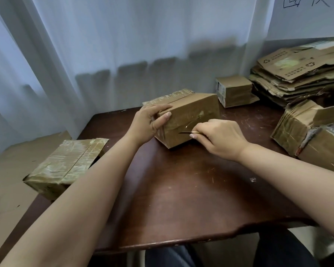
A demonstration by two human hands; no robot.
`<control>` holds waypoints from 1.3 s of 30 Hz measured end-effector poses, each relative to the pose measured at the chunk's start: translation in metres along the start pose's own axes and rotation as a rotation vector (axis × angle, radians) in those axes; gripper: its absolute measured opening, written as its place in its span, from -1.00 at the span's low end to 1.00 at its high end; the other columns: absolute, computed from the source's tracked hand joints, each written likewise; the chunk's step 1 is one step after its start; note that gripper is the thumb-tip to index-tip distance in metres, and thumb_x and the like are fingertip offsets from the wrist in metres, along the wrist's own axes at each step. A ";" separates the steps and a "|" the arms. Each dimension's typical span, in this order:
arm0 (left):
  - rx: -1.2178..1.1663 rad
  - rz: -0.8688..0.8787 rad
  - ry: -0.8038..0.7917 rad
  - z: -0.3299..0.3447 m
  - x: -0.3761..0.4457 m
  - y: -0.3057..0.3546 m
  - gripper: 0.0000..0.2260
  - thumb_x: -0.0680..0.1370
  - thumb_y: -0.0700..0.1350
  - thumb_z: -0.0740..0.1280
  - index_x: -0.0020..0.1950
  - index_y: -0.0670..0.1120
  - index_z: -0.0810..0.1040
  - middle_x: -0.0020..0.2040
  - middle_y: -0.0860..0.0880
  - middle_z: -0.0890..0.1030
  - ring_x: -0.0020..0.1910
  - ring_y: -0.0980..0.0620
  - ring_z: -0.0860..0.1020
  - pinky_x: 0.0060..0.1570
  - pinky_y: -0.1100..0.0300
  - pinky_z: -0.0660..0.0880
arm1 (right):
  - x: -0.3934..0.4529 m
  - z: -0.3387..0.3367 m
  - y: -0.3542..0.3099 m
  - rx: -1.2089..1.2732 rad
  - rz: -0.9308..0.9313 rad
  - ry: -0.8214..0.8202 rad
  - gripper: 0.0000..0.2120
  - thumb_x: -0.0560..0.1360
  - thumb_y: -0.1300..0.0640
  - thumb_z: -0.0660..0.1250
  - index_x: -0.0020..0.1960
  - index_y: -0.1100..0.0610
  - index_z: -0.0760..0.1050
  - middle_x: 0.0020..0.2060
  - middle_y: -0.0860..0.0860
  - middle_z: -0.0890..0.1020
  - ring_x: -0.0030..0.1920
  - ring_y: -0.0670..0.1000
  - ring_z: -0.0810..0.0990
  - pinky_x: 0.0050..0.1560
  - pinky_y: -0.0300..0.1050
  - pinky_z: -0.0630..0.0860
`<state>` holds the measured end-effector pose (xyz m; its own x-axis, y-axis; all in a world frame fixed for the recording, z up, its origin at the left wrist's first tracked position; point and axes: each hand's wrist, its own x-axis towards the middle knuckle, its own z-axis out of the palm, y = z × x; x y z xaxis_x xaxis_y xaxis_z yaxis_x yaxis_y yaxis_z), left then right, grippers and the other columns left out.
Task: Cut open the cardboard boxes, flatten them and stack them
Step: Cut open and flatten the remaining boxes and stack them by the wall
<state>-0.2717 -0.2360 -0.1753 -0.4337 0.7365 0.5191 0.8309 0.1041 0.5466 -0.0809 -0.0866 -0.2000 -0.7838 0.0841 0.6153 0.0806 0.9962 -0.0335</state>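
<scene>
A taped cardboard box [191, 112] stands in the middle of the dark wooden table [181, 189]. My left hand [148, 123] grips its left top corner, thumb on the near face. My right hand [218, 137] pinches a thin knife [187, 133], whose blade lies against the taped near face of the box, pointing left. A stack of flattened boxes [301, 78] rises at the back right.
A taped box [66, 162] hangs over the table's left edge. A small box [233, 90] sits behind the middle one. Two opened boxes [312, 135] crowd the right side. White curtains hang behind. Cardboard covers the floor at the left.
</scene>
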 end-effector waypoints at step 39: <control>-0.318 -0.084 -0.070 -0.010 0.010 -0.017 -0.58 0.46 0.17 0.31 0.19 -0.05 0.61 0.14 -0.08 0.65 0.22 0.00 0.57 0.30 -0.01 0.46 | 0.036 -0.004 0.045 -0.463 -0.038 0.056 -0.54 0.56 -0.14 0.09 -0.32 0.16 0.44 -0.46 0.10 0.60 -0.42 0.17 0.59 -0.41 -0.21 0.09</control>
<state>-0.2937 -0.2372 -0.1723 -0.4620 0.7797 0.4227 0.6379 -0.0390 0.7691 -0.1029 -0.0392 -0.1768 -0.7579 0.0336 0.6516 0.3290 0.8821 0.3372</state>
